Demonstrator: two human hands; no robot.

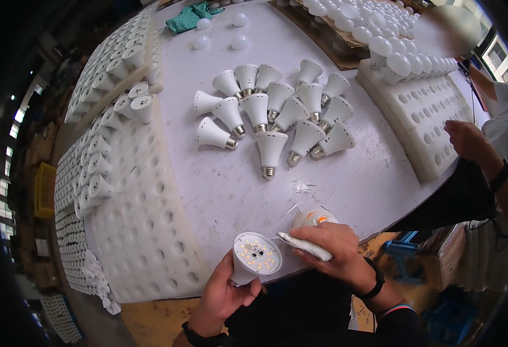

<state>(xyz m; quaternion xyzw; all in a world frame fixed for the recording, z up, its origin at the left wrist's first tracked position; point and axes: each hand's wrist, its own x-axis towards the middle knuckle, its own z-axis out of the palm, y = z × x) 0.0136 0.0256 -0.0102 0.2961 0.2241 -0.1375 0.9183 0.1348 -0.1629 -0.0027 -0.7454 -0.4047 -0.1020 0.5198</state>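
My left hand (222, 291) is wrapped round a white LED bulb body (258, 255) with no dome on it. Its open face tilts up and shows a round board with small yellow chips. My right hand (336, 250) grips a white, slim, tapered tool (305, 245), whose narrow tip points toward the rim of the bulb body, a little apart from it. Just beyond the right fingers is a white rounded thing with orange patches (315, 217), partly hidden; its kind I cannot make out. Several white bulb bodies with screw bases (257, 111) lie grouped on the table ahead.
A white foam tray (144, 231) with holes lies left, bulb bodies standing along its far side. Another loaded tray (112, 66) is beyond it. At right, a foam tray (422, 115) holds domed bulbs. Loose domes (239, 42) and a green cloth (191, 17) lie far back. A co-worker's hand (468, 140) is at right.
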